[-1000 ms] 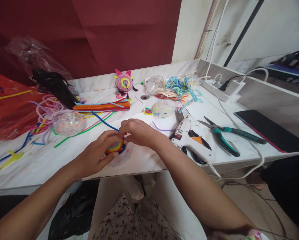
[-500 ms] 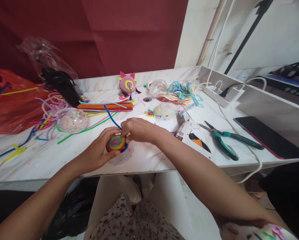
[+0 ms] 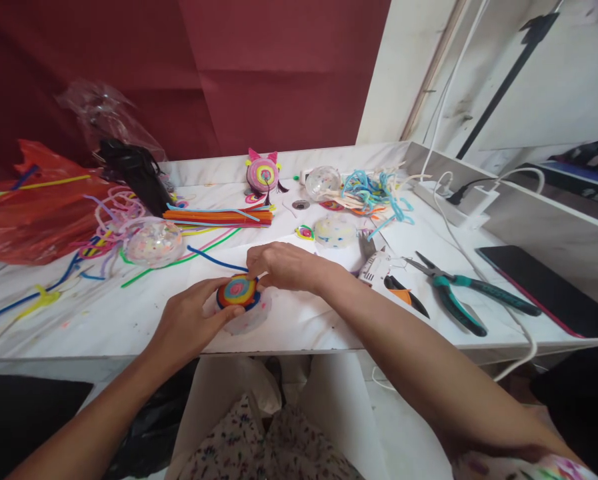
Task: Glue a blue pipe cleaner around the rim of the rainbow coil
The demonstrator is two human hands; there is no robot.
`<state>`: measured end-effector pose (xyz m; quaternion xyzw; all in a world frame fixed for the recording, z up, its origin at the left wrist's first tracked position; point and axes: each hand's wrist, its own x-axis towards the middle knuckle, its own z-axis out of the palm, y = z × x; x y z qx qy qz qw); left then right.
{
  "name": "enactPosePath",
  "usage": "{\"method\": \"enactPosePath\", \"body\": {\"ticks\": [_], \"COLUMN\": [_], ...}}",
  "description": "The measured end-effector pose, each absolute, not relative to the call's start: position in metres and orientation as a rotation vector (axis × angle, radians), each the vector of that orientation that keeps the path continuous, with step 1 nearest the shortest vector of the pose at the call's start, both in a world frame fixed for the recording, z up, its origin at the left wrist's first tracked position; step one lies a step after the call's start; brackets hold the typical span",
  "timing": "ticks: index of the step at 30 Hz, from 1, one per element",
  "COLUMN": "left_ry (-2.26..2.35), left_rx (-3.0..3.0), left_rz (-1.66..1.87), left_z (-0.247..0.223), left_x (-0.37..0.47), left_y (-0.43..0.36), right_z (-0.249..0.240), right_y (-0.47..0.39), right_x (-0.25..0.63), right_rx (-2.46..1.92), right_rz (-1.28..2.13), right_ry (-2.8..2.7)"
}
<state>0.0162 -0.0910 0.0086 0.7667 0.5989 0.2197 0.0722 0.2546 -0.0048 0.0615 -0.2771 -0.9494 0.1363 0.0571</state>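
Note:
A round coil of pipe cleaners (image 3: pixel 237 291), with pink, blue, yellow, orange and dark blue rings, lies on an upturned clear plastic dome (image 3: pixel 251 320) near the table's front edge. My left hand (image 3: pixel 193 310) grips the coil from the left, its thumb along the near rim. At the far right rim, my right hand (image 3: pixel 279 267) pinches a blue pipe cleaner (image 3: pixel 211 258), whose loose end sticks out to the left. The fingertips of my right hand are partly hidden behind the knuckles.
To the right lie a glue gun (image 3: pixel 375 267), green-handled pliers (image 3: pixel 459 287) and a phone (image 3: pixel 543 287). A bundle of pipe cleaners (image 3: pixel 219 217), a speckled clear dome (image 3: pixel 155 243) and a pink eared ornament (image 3: pixel 263 175) stand behind. A red plastic bag (image 3: pixel 39 213) is at left.
The blue pipe cleaner's free end has swung down and left, from pointing steeply up to lying low behind my left hand. The view has shifted slightly.

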Motion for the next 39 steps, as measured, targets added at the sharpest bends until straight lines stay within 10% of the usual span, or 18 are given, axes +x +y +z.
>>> {"method": "enactPosePath", "body": {"ticks": [39], "left_ry": [1.684], "left_rx": [2.448], "left_rz": [0.752], "left_z": [-0.014], "left_x": [0.025], "left_y": [-0.077], "right_z": [0.061], "right_y": [-0.03], "right_x": [0.249], "right_rx": [-1.288], "right_rz": [0.393], "right_ry": [-2.748]}}
